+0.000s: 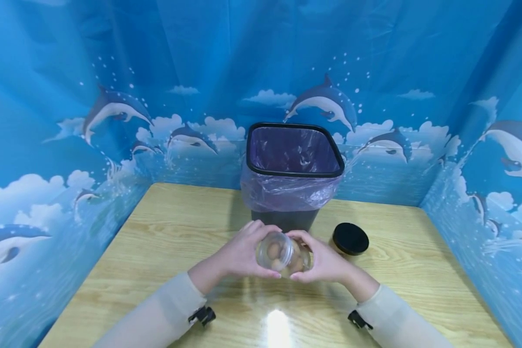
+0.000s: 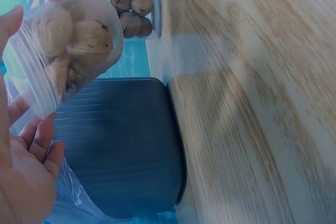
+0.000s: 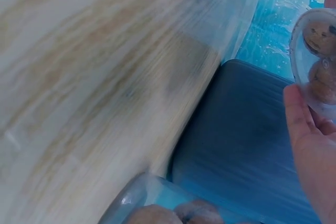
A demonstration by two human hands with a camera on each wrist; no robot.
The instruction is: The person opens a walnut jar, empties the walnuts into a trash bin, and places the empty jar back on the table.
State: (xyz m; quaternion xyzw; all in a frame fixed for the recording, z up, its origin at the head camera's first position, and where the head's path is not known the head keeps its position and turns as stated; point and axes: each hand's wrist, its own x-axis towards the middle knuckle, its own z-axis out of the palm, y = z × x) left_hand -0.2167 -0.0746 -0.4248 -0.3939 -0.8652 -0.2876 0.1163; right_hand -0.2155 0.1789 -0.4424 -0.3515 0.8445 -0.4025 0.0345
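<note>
Both hands hold a clear plastic jar (image 1: 302,258) of walnuts, tipped on its side above the table in front of the bin. My left hand (image 1: 248,253) curls its thumb and fingers around the left end. In the left wrist view, the ridged rim of the jar (image 2: 92,38) lies between that hand's thumb and fingers (image 2: 41,142). On the other end, my right hand (image 1: 324,261) grips from the right side. Walnuts (image 3: 321,80) show through the wall in the right wrist view.
A dark bin (image 1: 284,220) lined with a purple plastic bag (image 1: 287,191) stands behind the hands. Right of it, a second jar with a black lid (image 1: 350,238) holds walnuts (image 2: 131,17). The wooden table (image 1: 174,227) is bordered by blue dolphin-print curtains (image 1: 200,63).
</note>
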